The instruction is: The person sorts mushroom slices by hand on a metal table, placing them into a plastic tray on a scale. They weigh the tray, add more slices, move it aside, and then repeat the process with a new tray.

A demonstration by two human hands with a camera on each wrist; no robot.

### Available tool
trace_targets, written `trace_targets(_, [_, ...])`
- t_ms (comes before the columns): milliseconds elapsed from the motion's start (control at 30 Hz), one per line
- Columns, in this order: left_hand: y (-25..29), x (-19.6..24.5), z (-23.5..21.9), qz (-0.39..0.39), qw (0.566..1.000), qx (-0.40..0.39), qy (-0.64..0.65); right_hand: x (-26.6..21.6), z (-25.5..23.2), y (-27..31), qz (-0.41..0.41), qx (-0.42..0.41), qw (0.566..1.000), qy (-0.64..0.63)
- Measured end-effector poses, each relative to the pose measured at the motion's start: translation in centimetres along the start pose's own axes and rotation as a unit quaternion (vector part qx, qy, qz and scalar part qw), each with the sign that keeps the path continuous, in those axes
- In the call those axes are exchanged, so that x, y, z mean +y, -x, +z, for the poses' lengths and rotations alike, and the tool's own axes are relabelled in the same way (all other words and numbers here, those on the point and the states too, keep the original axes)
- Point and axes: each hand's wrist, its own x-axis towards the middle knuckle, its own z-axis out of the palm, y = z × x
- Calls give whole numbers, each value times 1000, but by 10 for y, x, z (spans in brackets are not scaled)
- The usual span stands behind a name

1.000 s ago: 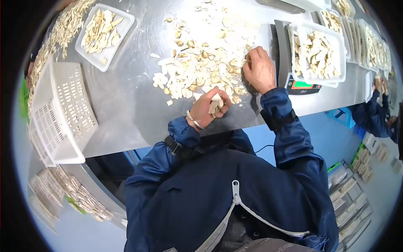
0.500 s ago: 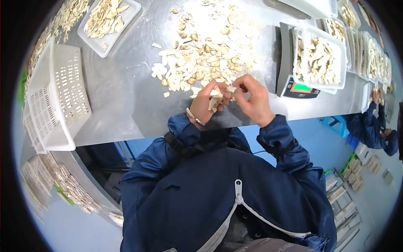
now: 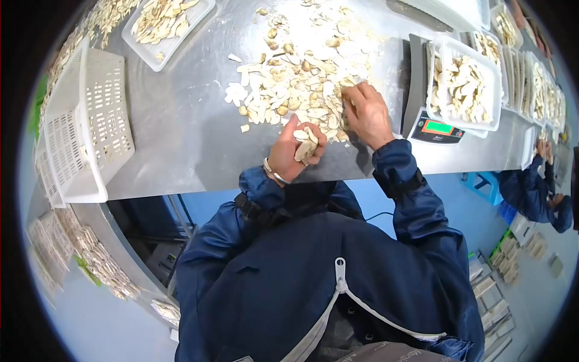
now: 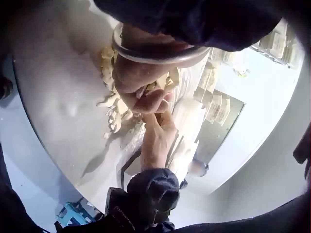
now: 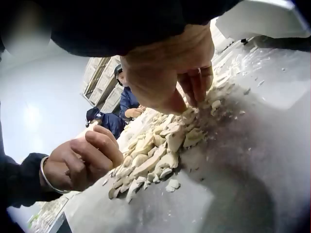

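My left hand [image 3: 289, 154] grips a small bunch of pale dried mushroom slices [image 3: 306, 145] near the table's front edge; in the left wrist view its fingers curl round them. My right hand [image 3: 368, 114] is at the right side of a loose pile of mushroom slices [image 3: 289, 84]. In the right wrist view the right hand [image 5: 165, 73] points down, its fingertips at the pile's edge and a gap between thumb and fingers. The pile has cream slices and some browner pieces. A metal bangle [image 3: 274, 174] circles the left wrist.
A digital scale [image 3: 437, 130] bears a white tray [image 3: 496, 90] of slices on the right, with more filled trays behind. Another white tray [image 3: 208, 9] of slices stands at upper left. A perforated white basket [image 3: 108, 108] is at the left table edge. Other people work farther off.
My right hand left the pile, came to the left hand with a slice at its fingertips, then went back to the pile's right side. The left hand kept gripping its bunch.
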Motion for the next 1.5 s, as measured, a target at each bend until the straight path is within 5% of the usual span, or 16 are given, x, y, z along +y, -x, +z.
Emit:
trace_targets(67, [5, 0, 14, -4, 998, 64, -8, -3, 4, -4, -10, 1, 1000, 14])
trace_targets(167, [-1, -10, -11, -21, 998, -53, -3, -6, 4, -6, -16, -18, 999, 45])
trace_targets(333, [0, -10, -9, -25, 999, -37, -20, -3, 4, -10, -44, 8, 998, 51])
trace_targets(567, [-2, -7, -12, 13, 998, -24, -64, -10, -20, 8, 63, 41, 996, -38])
trace_targets(600, [-1, -6, -10, 20, 996, -31, -81, -20, -25, 9, 62, 30, 995, -72])
trace_targets(700, [5, 4, 28, 7, 992, 122, -11, -59, -50, -4, 65, -143, 963, -218])
trace_targets(833, [-1, 6, -10, 1, 999, -36, -19, -15, -16, -38, 9, 64, 998, 18])
trace_targets(1000, [6, 11, -23, 17, 997, -77, -18, -2, 4, -55, 7, 23, 994, 105])
trace_targets(1267, [-2, 14, -25, -1, 1000, -11, 20, -8, -12, -40, 54, 14, 998, 0])
trace_targets(1367, [7, 32, 18, -9, 995, 94, 22, -41, -40, -39, 73, -145, 963, -216])
trace_targets(1400, [5, 33, 19, -11, 997, 75, 32, -47, -41, -44, 40, -168, 961, -217])
trace_targets(1500, [-3, 26, -12, 3, 1000, 6, -19, -23, -11, -60, 41, 6, 999, -29])
